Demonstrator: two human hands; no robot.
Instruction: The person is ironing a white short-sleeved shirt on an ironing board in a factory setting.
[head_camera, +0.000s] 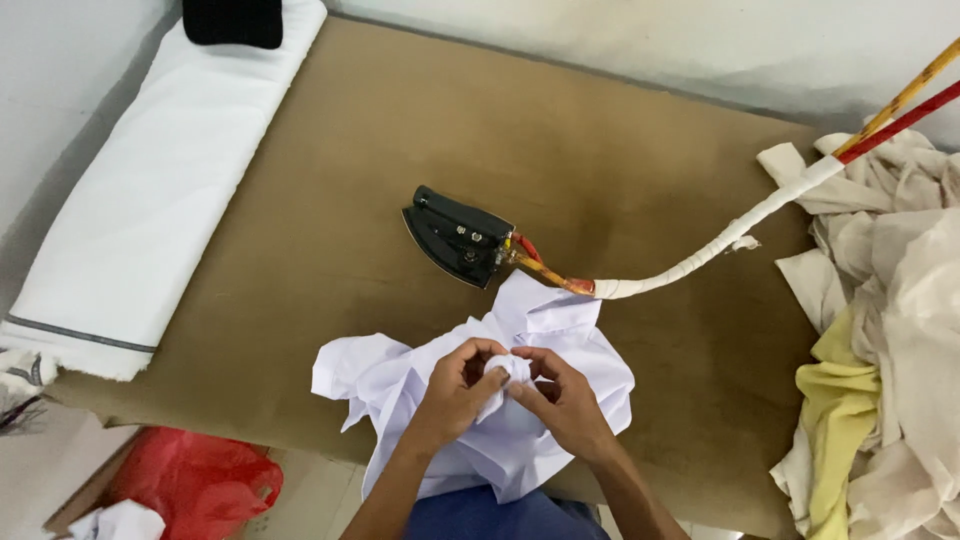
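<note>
1. Head view, the grip. We saw the left hand (458, 385) and the right hand (562, 395) meeting over a crumpled white shirt (500, 420). The fingertips of both were closed together on one small bunched fold of the cloth, pinched between the two hands.

2. Head view, the garment. Beneath and around the grip, the shirt lay spread in loose folds on the near part of a brown padded table (330, 220), with some cloth hanging over the table's near edge below the wrists.

3. Head view, beyond the grip. Just past the fingertips, a black iron (458, 235) rested on the table, touched by neither hand. Its hose (700, 255), wrapped in white tape, ran away from the iron to the right-hand side of the grip and rose out of view.

4. Head view, left of the grip. Well apart from the hands, we noted a folded white cloth (150, 200) lying along the table's left side, with a dark object (232, 20) at its far end. Lower down, off the table, sat a red plastic bag (200, 480).

5. Head view, right of the grip. A heap of cream and yellow clothes (880, 350) lay at the table's right edge, well clear of both hands.
</note>
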